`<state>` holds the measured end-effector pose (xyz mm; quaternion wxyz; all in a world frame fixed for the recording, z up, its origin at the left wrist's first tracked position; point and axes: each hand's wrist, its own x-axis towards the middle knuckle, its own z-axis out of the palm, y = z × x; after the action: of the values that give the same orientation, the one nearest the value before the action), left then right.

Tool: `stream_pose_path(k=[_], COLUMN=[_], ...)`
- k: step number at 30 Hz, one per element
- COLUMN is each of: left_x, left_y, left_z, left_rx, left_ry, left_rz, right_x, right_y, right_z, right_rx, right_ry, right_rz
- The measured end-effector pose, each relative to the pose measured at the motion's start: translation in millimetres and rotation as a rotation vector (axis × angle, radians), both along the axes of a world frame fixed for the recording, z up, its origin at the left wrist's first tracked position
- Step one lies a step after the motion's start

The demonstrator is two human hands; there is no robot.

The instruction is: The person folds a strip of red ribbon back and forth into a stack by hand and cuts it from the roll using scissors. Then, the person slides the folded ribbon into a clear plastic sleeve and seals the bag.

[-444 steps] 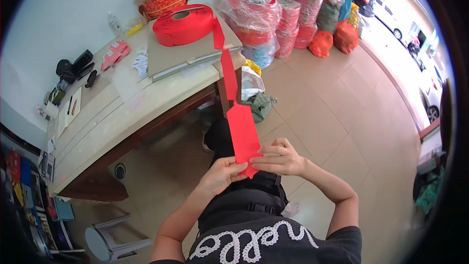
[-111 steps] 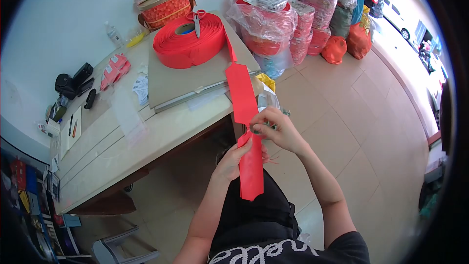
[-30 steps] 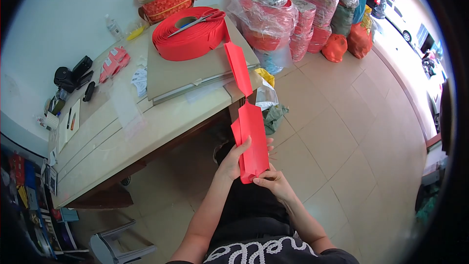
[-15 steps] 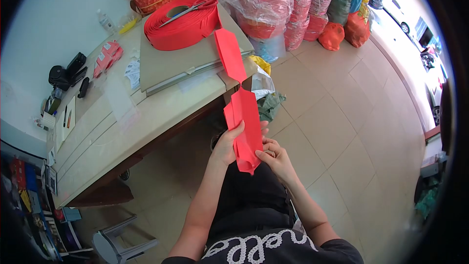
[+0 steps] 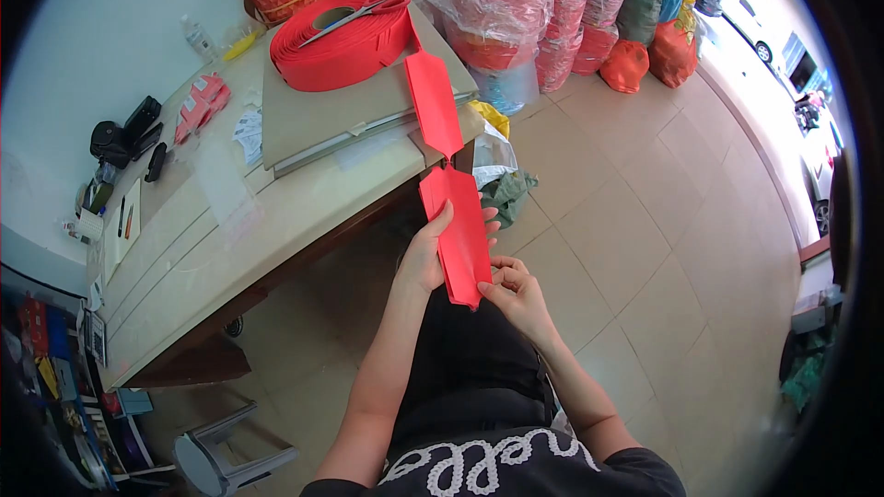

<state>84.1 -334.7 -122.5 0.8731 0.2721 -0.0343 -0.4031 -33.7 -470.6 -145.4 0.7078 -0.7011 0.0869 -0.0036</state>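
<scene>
A red ribbon-like strip (image 5: 464, 241) hangs in front of me in flat panels joined by a narrow pinched neck. My left hand (image 5: 429, 247) grips the lower panel, thumb on top along its left edge and fingers behind, tips showing at the right. My right hand (image 5: 517, 296) pinches that panel's lower right edge between thumb and finger. The upper panel (image 5: 433, 105) leads up to a large red roll (image 5: 341, 51). Red-handled scissors (image 5: 359, 17) lie across the roll, which rests on stacked grey-green boards (image 5: 322, 124) on the table (image 5: 304, 212).
Plastic-wrapped red bundles (image 5: 497, 23) and an orange bag (image 5: 625, 67) stand along the wall. On the table are a black device (image 5: 112, 144), red packets (image 5: 201, 106) and pens (image 5: 131, 223). A grey stool (image 5: 204, 465) sits at lower left.
The lower panel's bottom end has shifted slightly up and looks flatter and more evenly folded. My left hand has moved a little up; my right hand still pinches the edge.
</scene>
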Motion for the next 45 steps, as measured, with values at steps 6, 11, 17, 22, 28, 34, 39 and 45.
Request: stream_pose_path(k=[6,11,17,22,28,34,39,45], left_x=[1.9,2.8,7.3,5.9,3.4,-22.4,-84.7,-119.5], left_y=[-4.9,-5.6,-3.3,-2.3,-3.5,0.4,17.8,35.1], left_z=[1.2,0.9,-7.4,-6.7,3.9,9.7,-13.1,-14.2], left_rx=[0.087,0.072,0.032,0.129,0.19,0.266,0.225,0.147], left_ry=[-0.041,-0.036,-0.01,0.007,-0.051,-0.076,-0.044,0.003], left_rz=[-0.017,-0.034,-0.055,-0.08,-0.066,-0.093,-0.158,-0.174], right_x=[0.1,-0.2,14.6,84.8,133.6,103.7,27.9,11.2], right_y=[1.1,-2.6,-11.2,-29.2,-22.7,-19.5,-2.9,-9.8], right_z=[1.1,-7.1,18.1,43.0,53.3,39.3,41.0,26.0], right_rx=[-0.048,-0.042,0.062,-0.158,0.115,0.142,0.121,0.075], right_ry=[-0.004,0.01,-0.068,-0.162,0.095,0.067,0.17,0.034], right_rz=[-0.004,0.013,-0.139,0.044,0.227,0.157,0.154,0.108])
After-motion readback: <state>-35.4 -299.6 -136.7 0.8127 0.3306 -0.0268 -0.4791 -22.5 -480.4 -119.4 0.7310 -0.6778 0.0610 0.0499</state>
